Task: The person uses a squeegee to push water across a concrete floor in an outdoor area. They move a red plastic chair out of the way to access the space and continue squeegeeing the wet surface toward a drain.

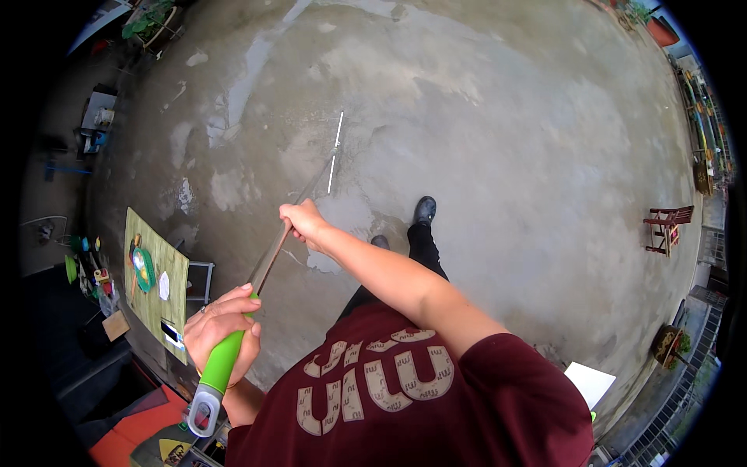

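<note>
Both my hands are closed around a long-handled floor squeegee [270,261]. My left hand [223,330] wraps the green grip near the handle's top end, which finishes in a grey hanging loop. Farther down the metal pole, my right hand [306,223] grips it with the arm stretched across my body. The pole slants away to the upper right. Its thin white head [331,173] lies on the grey concrete floor [506,156] ahead of my feet. Darker, damp-looking patches surround the head.
At left stands a small table [167,292] bearing a green-rimmed round item, a white paper and a phone. A wooden chair [666,229] stands far right. Potted plants [152,25] edge the area. A white sheet-like panel [589,384] is behind me at right. My dark shoes [424,210] are on the floor.
</note>
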A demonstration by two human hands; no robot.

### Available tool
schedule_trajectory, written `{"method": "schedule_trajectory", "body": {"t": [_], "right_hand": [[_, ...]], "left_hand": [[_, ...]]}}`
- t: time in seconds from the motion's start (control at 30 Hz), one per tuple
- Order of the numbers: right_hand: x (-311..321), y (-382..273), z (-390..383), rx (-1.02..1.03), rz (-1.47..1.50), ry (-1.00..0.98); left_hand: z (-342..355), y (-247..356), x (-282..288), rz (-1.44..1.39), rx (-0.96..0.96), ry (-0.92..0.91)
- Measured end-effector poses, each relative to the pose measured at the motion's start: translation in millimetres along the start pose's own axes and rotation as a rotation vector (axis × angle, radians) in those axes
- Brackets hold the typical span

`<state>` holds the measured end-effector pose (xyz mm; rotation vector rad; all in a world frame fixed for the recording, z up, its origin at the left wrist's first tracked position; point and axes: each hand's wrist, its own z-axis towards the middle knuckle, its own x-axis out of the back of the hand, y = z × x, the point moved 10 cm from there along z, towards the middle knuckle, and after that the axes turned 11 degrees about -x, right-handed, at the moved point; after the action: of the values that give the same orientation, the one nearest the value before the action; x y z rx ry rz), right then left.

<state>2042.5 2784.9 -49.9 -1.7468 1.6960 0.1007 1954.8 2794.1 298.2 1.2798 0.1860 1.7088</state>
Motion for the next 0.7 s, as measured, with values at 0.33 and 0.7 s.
{"method": "schedule_trajectory", "body": {"t": [0.33,0.7], "right_hand": [[299.5,-52.6,-87.3,0.241,0.305,0.803],[451.2,-49.4,-100.4,0.058,0.274,0.831]], "left_hand": [[59.7,-97.6,-167.0,-0.664,0.170,-0.063],[156.1,-108.1,-278.9,-0.767,0.265,-0.241]]}}
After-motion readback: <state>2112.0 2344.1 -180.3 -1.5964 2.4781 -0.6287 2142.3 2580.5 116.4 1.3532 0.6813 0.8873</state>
